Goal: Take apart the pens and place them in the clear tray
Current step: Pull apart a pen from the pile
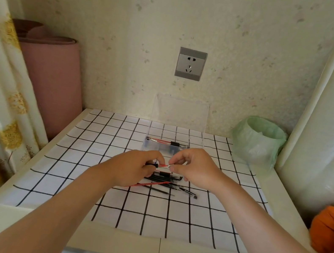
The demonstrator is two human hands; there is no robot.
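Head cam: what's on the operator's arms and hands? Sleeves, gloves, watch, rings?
Nothing worn that shows. The bare left hand and bare right hand have no gloves, and no rings are visible. The left forearm and right forearm are uncovered to the frame edge: no sleeves, watch, bands or markings.

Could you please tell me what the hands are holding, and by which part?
Both hold one red pen: the left hand grips its black end, the right hand pinches its silver tip.
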